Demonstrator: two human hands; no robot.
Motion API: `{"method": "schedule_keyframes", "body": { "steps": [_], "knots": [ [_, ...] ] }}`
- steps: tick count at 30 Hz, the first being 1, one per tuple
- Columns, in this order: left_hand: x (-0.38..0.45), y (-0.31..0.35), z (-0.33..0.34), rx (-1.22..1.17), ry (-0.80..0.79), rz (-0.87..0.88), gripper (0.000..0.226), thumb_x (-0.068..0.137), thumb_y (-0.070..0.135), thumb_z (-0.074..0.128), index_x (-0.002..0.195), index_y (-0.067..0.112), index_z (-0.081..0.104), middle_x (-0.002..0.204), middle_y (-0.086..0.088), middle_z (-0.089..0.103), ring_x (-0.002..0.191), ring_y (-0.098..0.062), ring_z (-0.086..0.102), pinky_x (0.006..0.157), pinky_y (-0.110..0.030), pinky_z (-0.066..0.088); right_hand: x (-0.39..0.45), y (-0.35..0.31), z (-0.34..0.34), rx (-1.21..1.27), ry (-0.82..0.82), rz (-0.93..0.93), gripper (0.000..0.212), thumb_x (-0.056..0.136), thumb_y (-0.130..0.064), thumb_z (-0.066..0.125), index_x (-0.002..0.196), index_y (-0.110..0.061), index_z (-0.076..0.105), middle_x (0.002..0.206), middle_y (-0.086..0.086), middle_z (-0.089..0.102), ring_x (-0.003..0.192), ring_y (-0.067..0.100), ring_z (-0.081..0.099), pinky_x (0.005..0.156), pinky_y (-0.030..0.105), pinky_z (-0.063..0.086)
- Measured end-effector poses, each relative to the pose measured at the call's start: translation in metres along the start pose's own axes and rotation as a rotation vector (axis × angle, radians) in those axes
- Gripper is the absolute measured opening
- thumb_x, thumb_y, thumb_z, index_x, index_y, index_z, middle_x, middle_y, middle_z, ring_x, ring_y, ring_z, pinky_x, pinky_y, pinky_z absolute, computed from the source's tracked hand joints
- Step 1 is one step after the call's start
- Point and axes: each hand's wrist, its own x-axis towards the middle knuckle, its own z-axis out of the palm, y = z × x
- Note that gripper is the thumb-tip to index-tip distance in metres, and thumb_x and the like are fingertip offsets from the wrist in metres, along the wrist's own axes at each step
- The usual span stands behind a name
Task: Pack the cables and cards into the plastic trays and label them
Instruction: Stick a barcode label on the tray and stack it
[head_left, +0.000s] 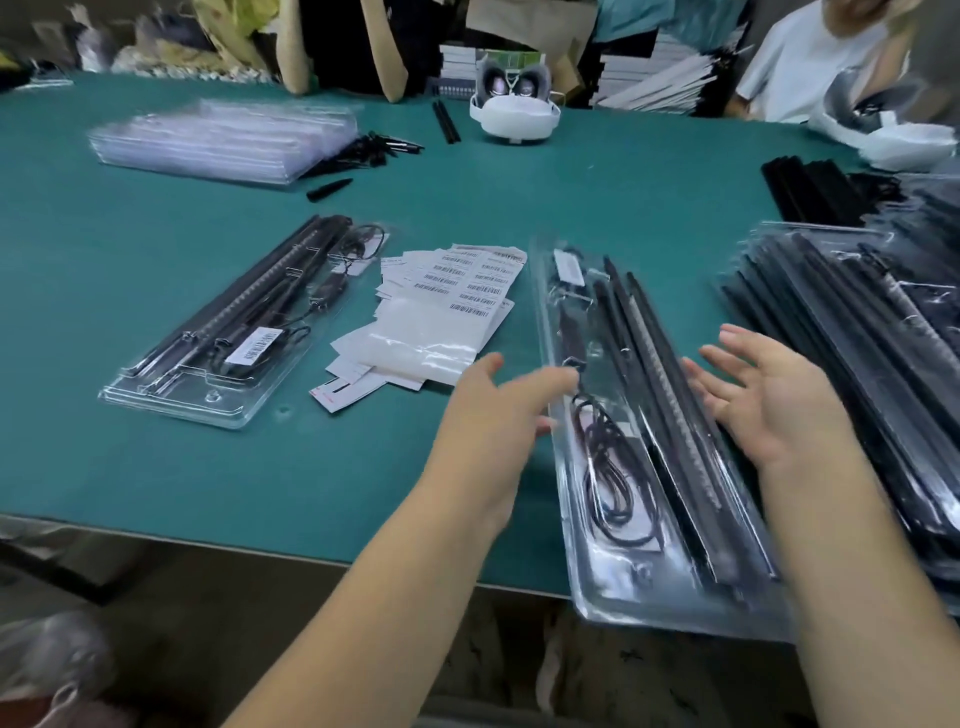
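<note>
My main worry is the packed tray at lower centre-right of the frame: its near end juts out past the edge of the green worktop, and neither hand has a real hold on it, so a nudge could tip it off the edge or slide it into the stack of filled trays at the right. The coiled cable inside could also shift if the tray tilts. My left hand is spread open at the tray's left rim, fingertips touching or just beside it; blur stops me telling which. My right hand is open, palm up, along the right rim, gripping nothing. The barcode labels lie mid-frame, just left of this tray, and another packed tray, already labelled, sits left of those.
</note>
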Motion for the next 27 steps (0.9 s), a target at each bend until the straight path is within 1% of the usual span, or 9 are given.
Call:
{"method": "schedule_keyframes", "body": {
  "steps": [3, 5, 8, 12, 15, 17, 20, 23, 27],
  "knots": [
    [0.017, 0.017, 0.007, -0.097, -0.264, -0.15, 0.011, 0.085, 0.025, 0.067, 0.082, 0.014, 0.069, 0.074, -0.001, 0.065, 0.058, -0.011, 0.059, 0.053, -0.024, 0.052, -0.001, 0.001, 0.003, 0.157, -0.094, 0.066, 0.006, 0.094, -0.014, 0.048, 0.092, -0.013, 0.054, 0.108, 0.01, 0.052, 0.089, 0.028, 0.065, 0.09, 0.038, 0.049],
    [0.026, 0.022, 0.008, -0.012, -0.317, -0.166, 0.021, 0.085, 0.024, 0.066, 0.065, 0.019, 0.068, 0.066, 0.001, 0.064, 0.062, -0.015, 0.061, 0.057, -0.028, 0.055, -0.004, 0.0, 0.005, 0.219, -0.153, 0.077, 0.008, 0.094, -0.015, 0.047, 0.094, -0.011, 0.055, 0.106, 0.011, 0.054, 0.09, 0.031, 0.067, 0.095, 0.042, 0.049],
    [0.036, 0.027, 0.003, -0.002, -0.284, -0.089, 0.017, 0.085, 0.02, 0.063, 0.069, 0.016, 0.065, 0.064, 0.001, 0.065, 0.063, -0.015, 0.059, 0.067, -0.031, 0.055, -0.007, -0.003, 0.007, 0.296, -0.187, 0.08, 0.013, 0.095, -0.012, 0.044, 0.094, -0.009, 0.056, 0.1, 0.011, 0.058, 0.088, 0.031, 0.07, 0.085, 0.041, 0.056],
    [0.046, 0.041, -0.005, -0.291, -0.227, 0.066, 0.043, 0.09, 0.015, 0.056, 0.047, 0.017, 0.063, 0.056, 0.005, 0.058, 0.055, -0.009, 0.057, 0.06, -0.026, 0.053, -0.007, 0.004, 0.007, 0.229, -0.219, 0.18, 0.023, 0.097, -0.01, 0.042, 0.112, -0.009, 0.06, 0.077, 0.005, 0.071, 0.069, 0.016, 0.07, 0.065, 0.029, 0.058],
    [0.051, 0.043, -0.003, -0.4, -0.063, 0.166, 0.027, 0.09, 0.017, 0.06, 0.063, 0.016, 0.064, 0.058, 0.004, 0.058, 0.05, -0.009, 0.056, 0.049, -0.023, 0.052, -0.009, 0.007, 0.007, 0.356, -0.405, 0.304, 0.045, 0.1, -0.024, 0.038, 0.137, -0.001, 0.047, 0.085, 0.011, 0.075, 0.081, 0.021, 0.072, 0.069, 0.036, 0.06],
    [0.053, 0.04, 0.0, -0.375, 0.044, 0.197, 0.019, 0.089, 0.024, 0.065, 0.074, 0.014, 0.061, 0.063, 0.004, 0.061, 0.054, -0.012, 0.057, 0.047, -0.023, 0.05, -0.01, 0.006, 0.011, 0.431, -0.543, 0.313, 0.057, 0.097, -0.049, 0.035, 0.127, -0.008, 0.061, 0.11, 0.018, 0.069, 0.095, 0.035, 0.069, 0.068, 0.046, 0.059],
    [0.055, 0.033, 0.002, -0.399, 0.071, 0.237, 0.02, 0.086, 0.029, 0.069, 0.08, 0.011, 0.062, 0.073, 0.002, 0.064, 0.061, -0.012, 0.061, 0.05, -0.023, 0.051, -0.008, 0.011, 0.013, 0.369, -0.591, 0.154, 0.077, 0.078, -0.078, 0.035, 0.106, -0.019, 0.075, 0.123, 0.015, 0.064, 0.099, 0.034, 0.068, 0.069, 0.046, 0.059],
    [0.052, 0.024, 0.002, -0.269, -0.016, 0.267, 0.023, 0.085, 0.017, 0.07, 0.098, 0.006, 0.055, 0.089, -0.007, 0.06, 0.075, -0.014, 0.063, 0.061, -0.026, 0.055, -0.007, 0.016, 0.015, 0.314, -0.635, 0.092, 0.052, 0.069, -0.046, 0.075, 0.11, -0.013, 0.069, 0.114, 0.015, 0.068, 0.097, 0.029, 0.069, 0.077, 0.044, 0.058],
    [0.034, 0.023, -0.026, -0.394, -0.293, 0.275, 0.032, 0.062, 0.013, 0.085, 0.084, 0.013, 0.061, 0.087, -0.005, 0.061, 0.091, -0.022, 0.064, 0.077, -0.041, 0.056, -0.004, 0.015, 0.015, 0.478, -0.509, 0.04, 0.028, 0.079, -0.015, 0.051, 0.09, -0.011, 0.076, 0.09, 0.006, 0.073, 0.075, 0.019, 0.068, 0.073, 0.03, 0.058]
  ]
}}
